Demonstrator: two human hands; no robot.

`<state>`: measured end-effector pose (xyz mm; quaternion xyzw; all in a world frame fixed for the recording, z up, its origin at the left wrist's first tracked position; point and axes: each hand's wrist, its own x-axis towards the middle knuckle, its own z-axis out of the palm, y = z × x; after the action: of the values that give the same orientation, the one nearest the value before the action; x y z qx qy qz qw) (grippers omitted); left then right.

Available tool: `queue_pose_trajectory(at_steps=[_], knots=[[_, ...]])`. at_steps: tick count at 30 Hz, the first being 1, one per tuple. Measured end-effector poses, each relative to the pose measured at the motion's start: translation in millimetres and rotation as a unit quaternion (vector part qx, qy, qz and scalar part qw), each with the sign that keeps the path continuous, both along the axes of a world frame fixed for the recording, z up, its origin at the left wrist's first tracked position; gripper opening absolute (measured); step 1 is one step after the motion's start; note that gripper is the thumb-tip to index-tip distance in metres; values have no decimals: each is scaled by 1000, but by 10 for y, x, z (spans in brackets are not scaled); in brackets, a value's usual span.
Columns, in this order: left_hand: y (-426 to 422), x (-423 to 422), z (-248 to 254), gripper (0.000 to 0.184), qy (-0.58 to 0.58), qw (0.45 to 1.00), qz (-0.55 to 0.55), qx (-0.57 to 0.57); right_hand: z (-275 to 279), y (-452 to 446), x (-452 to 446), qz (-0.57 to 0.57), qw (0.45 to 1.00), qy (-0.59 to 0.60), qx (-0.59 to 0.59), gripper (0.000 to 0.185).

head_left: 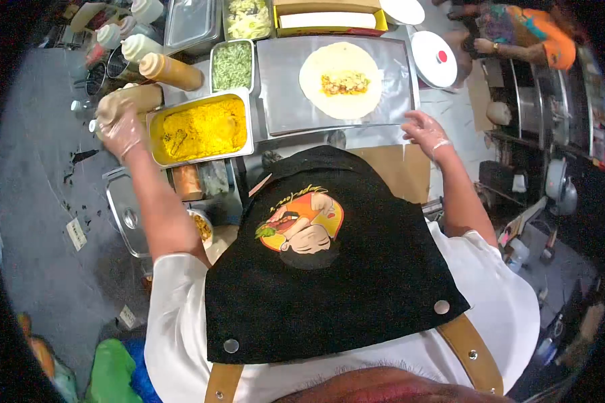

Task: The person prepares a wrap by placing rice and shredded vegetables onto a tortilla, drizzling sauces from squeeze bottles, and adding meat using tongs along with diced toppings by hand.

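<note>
My left hand (122, 129), in a clear glove, is closed around the left end of a squeeze bottle (148, 97) of pale sauce, beside a metal pan of yellow food (205, 127). My right hand (425, 136), also gloved, holds nothing. Its fingers are apart at the right front edge of a metal work board (282, 87). On that board lies a round flatbread (341, 107), with a strip of chopped filling (345, 83) across its middle.
More squeeze bottles (171, 71) stand at the upper left. A pan of shredded greens (232, 66), a tub of lettuce (248, 19) and a yellow box (329, 17) line the back. A white lid (434, 59) lies right of the board. Another person's arm (517, 50) shows at the upper right.
</note>
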<state>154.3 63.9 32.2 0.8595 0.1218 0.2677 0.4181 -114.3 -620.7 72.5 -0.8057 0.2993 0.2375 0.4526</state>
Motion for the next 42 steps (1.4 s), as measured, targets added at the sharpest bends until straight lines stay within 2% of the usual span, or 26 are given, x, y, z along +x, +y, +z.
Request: queue_pose_trajectory(at_steps=[2,4,6,7,8,9,10,11,13,15,16,18,19,20,22,23,25,29,32,33,37,42], knots=[[-165,-392,578,55,-32,999,4,34,125,122,279,125,991,-29,-32,53],[-393,-758,1099,59,-24,996,-23,78,216,250,610,283,951,-80,-98,56],[-712,-1062,1477,63,27,989,-69,131,444,558,901,353,929,-100,-49,62],[-913,-1222,1572,65,58,982,-84,157,430,675,977,398,899,-181,-21,66],[-1153,-1423,1606,67,85,983,-162,-25,414,783,1036,437,860,-263,9,70],[-1423,-1626,1602,68,107,944,-233,-207,501,919,1070,446,831,-331,20,77],[-1667,-1741,1436,70,142,944,-253,-159,562,1021,1078,450,800,-397,32,83],[-1912,-1856,1268,72,174,939,-275,-109,521,1073,1111,457,785,-412,76,88],[-2511,-1961,1041,76,242,923,-266,140,456,1087,1152,462,755,-438,159,100],[-3280,-2085,1036,78,275,914,-296,-9,310,934,1124,461,783,-375,183,104],[-3573,-2141,1025,79,280,905,-292,-127,204,862,1099,462,795,-341,194,106],[-3952,-2088,946,84,315,891,-307,-110,-25,584,1070,443,805,-353,175,101],[-4074,-2069,768,86,281,866,-342,-235,-102,397,1051,437,812,-351,164,97],[-4132,-2058,605,76,275,853,-352,-270,-149,238,1045,431,818,-349,152,94],[-4173,-1938,768,67,342,863,-372,-27,-131,1,1071,432,860,-249,110,88],[-4131,-1928,715,65,382,847,-367,-52,-138,-101,1079,429,877,-198,88,85],[-3972,-1925,580,60,461,806,-358,-98,-276,-282,1093,436,883,-170,19,82],[-3614,-1961,344,49,489,786,-371,-75,-375,-435,1186,438,891,-114,-32,72],[-3327,-1951,142,48,501,768,-380,-119,-347,-385,1275,463,879,-76,-83,65],[-3278,-1905,197,46,503,766,-389,-96,-425,-392,1295,469,874,-83,-100,63],[-3032,-1754,456,40,497,775,-365,-138,-616,-334,1388,485,858,-85,-143,64],[-2561,-1584,451,37,461,800,-375,-88,-423,-144,1456,476,864,-55,-157,64]])
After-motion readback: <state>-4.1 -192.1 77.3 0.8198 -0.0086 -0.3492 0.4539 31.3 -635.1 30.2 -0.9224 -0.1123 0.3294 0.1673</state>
